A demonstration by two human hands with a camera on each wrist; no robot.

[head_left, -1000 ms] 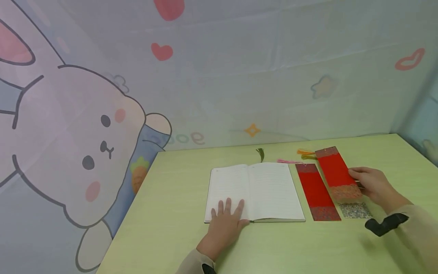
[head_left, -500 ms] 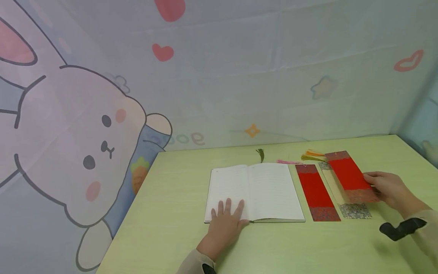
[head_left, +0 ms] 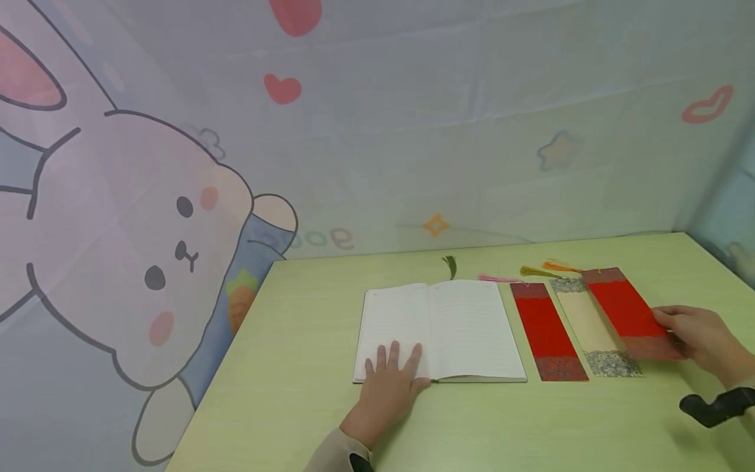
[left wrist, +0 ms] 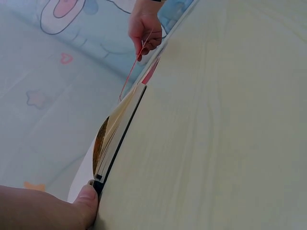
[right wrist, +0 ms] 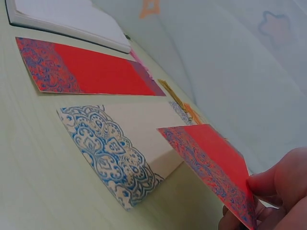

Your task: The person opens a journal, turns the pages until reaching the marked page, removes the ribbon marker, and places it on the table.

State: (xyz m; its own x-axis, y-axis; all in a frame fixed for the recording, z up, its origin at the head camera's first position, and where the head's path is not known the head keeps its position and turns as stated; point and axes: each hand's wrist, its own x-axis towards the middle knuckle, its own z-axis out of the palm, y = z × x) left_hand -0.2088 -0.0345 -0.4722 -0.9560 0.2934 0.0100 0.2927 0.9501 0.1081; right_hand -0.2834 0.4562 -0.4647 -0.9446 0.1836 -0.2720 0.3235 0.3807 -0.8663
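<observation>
My right hand (head_left: 702, 335) pinches the right edge of a red bookmark (head_left: 628, 305) with patterned ends and an orange tassel (head_left: 560, 266). It is held tilted, thumb on its face, and overlaps part of a cream bookmark (right wrist: 132, 143) with a blue lace pattern that lies on the table. Left of that lies another red bookmark (head_left: 544, 328) with a pink tassel. My left hand (head_left: 388, 393) rests with spread fingers on the lower left page of an open notebook (head_left: 466, 328); in the left wrist view its thumb (left wrist: 86, 203) is at the notebook's edge.
A dark green tassel (head_left: 451, 265) shows beyond the notebook's top edge. The cream bookmark's olive tassel (head_left: 538, 271) points left. Behind the pale green table (head_left: 283, 341) hangs a cloth backdrop (head_left: 377, 144) printed with a rabbit and hearts.
My right hand has moved the red bookmark right and toward me, uncovering most of the cream bookmark beneath. The orange tassel trails along with it. My left hand has stayed on the notebook.
</observation>
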